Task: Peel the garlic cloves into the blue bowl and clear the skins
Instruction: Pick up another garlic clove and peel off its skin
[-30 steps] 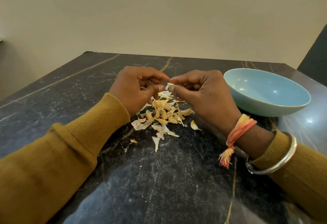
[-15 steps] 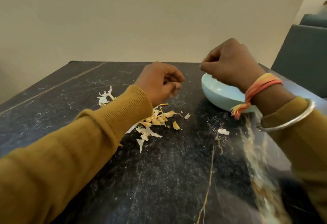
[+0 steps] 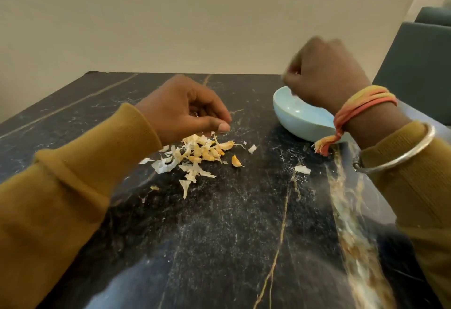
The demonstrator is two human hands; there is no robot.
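While the garlic cloves lie heaped among loose skins on the dark tabletop, the blue bowl sits apart to their right. The left hand hovers just above the heap with its fingers curled toward the thumb; I cannot tell whether they hold anything. The right hand, blurred, hangs over the bowl, curled, its hold equally unclear.

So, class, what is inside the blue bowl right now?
The uncovered part of the blue bowl shows bare blue glaze with nothing lying on it. The right hand, held above it, covers the rest, so anything lying there is hidden.
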